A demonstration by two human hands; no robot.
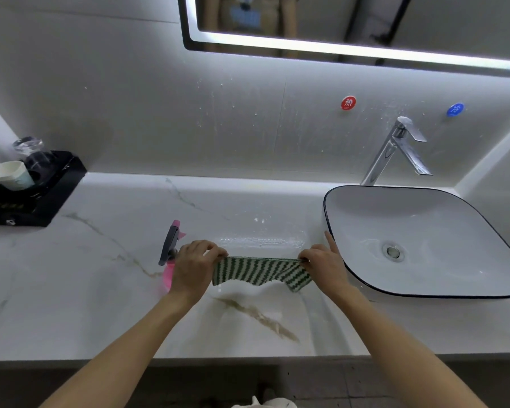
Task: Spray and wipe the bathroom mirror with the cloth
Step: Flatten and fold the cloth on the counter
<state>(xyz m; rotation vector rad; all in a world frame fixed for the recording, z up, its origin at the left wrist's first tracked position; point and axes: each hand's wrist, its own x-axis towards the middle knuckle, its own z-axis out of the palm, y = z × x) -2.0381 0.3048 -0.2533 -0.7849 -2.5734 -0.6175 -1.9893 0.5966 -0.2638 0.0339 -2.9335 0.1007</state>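
Note:
A green-and-white striped cloth hangs stretched between my two hands just above the marble counter. My left hand pinches its left top corner and my right hand pinches its right top corner, index finger pointing out. A pink spray bottle with a grey trigger head stands on the counter right behind my left hand, partly hidden by it. The lit-edged mirror hangs on the wall above, only its lower part in view.
A white basin with a dark rim sits at the right, with a chrome tap behind it. A black tray holding a paper cup and a glass stands at the far left. Water streaks lie on the counter behind the cloth.

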